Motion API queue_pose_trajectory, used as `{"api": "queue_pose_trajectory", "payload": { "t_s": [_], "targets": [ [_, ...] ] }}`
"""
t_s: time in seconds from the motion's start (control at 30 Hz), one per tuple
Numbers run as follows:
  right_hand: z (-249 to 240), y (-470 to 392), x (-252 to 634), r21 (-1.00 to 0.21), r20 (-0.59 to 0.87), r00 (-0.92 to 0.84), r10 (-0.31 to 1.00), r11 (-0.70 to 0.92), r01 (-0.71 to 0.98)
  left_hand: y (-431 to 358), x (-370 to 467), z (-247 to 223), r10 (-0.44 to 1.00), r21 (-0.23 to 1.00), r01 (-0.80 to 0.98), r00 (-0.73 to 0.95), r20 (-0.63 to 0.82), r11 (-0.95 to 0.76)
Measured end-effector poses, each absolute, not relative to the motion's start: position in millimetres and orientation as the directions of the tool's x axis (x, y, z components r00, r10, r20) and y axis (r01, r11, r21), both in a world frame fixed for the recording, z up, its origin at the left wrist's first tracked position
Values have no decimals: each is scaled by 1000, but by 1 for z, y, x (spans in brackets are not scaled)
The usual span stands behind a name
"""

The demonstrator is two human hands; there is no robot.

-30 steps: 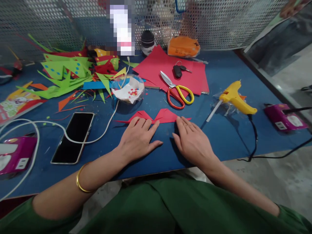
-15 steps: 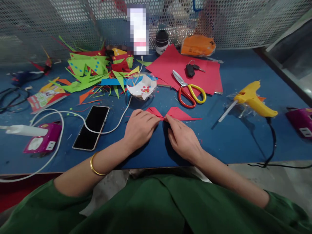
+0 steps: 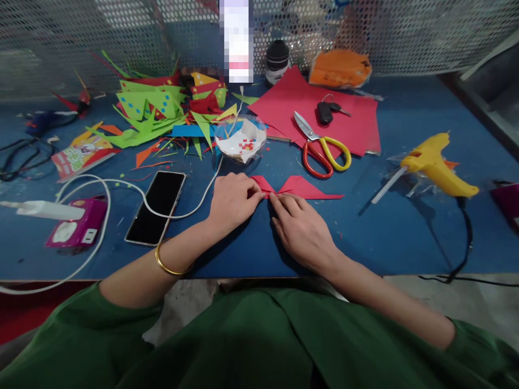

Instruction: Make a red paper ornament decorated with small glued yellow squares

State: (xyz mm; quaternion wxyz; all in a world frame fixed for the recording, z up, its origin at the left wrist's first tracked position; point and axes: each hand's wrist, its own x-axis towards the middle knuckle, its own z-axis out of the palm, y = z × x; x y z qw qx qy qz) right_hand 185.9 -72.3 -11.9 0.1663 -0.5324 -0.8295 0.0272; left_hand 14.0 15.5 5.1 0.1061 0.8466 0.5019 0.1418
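Observation:
Flat on the blue table lies a folded red paper (image 3: 302, 187), with two raised flaps and a long point at its right end. My left hand (image 3: 235, 201) covers its left part, with thumb and fingers closed on the paper near the middle. My right hand (image 3: 302, 229) presses its fingertips on the lower edge at the centre, fingers close together. The left tip of the paper is mostly hidden behind my left hand. Just beyond stand a clear bowl (image 3: 260, 153) with small red paper bits and a pair of scissors (image 3: 320, 146) with red and yellow handles.
Red paper sheets (image 3: 360, 129) lie at the back with car keys (image 3: 324, 113) on top. A yellow glue gun (image 3: 433, 165) rests at the right. At the left are a phone (image 3: 156, 208), a white cable (image 3: 194, 212), a purple socket block (image 3: 95, 216) and green paper cut-outs (image 3: 152, 102).
My left thumb and fingers have shifted their grip near the middle of the paper. My right fingers have slid slightly along its lower edge. The whole view has moved a little.

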Motion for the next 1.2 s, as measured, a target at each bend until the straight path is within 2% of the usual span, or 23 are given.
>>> {"api": "queue_pose_trajectory", "payload": {
  "t_s": [0.13,0.4,0.67,0.97,1.2],
  "targets": [
    [-9,-73,183,-220,192,-367,910,405,887,19,13,7,885,285,838,451,115,-465],
    [-10,-73,181,-201,174,-353,919,384,901,26,-3,18,917,248,888,399,6,-388],
    [-12,-73,180,-182,201,-347,916,383,906,34,-31,12,923,290,877,377,81,-384],
    [-11,-74,180,-173,210,-357,910,394,903,36,-37,13,928,291,883,370,50,-368],
    [-12,-74,180,-184,210,-350,913,388,903,34,-43,15,934,167,918,354,59,-358]
  ]
}}
